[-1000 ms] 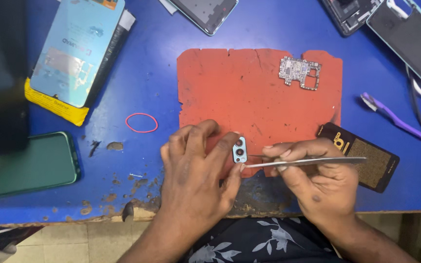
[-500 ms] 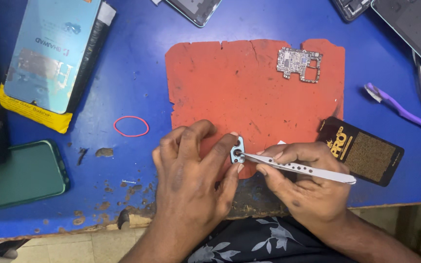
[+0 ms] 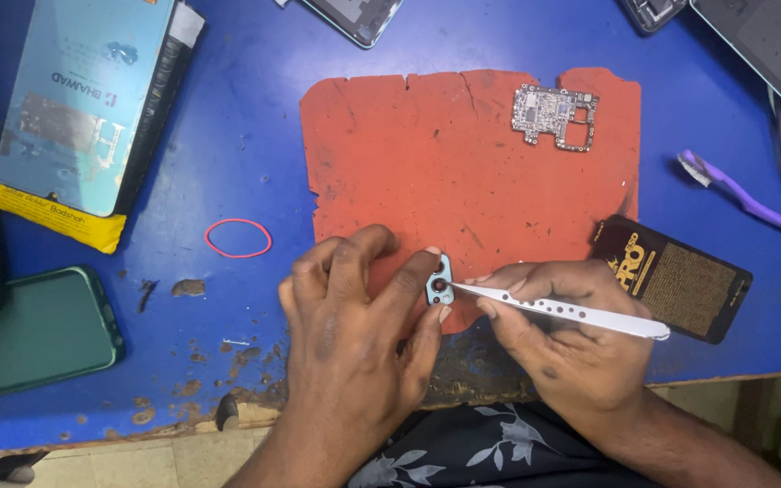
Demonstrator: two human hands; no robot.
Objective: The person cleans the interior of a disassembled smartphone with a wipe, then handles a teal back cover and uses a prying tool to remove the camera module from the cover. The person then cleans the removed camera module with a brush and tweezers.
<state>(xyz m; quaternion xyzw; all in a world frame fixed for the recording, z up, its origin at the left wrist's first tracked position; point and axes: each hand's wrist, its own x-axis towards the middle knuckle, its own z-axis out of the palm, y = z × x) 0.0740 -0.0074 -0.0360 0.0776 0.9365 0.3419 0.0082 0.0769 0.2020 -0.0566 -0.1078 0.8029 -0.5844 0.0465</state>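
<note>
My left hand rests on the near edge of a red mat and pinches a small light-blue camera-lens frame between thumb and forefinger. My right hand grips silver tweezers, whose tip touches a round lens opening in that frame. A bare phone circuit board lies at the far right of the mat.
The blue table holds a red rubber band, a green phone case at left, a light-blue back cover on a yellow-and-black box, a black-and-gold packet, a purple brush and opened phones along the far edge.
The tweezers have swung from level to pointing up-left, and their tip now meets the lens frame. Both hands stay at the mat's near edge; the view has shifted slightly.
</note>
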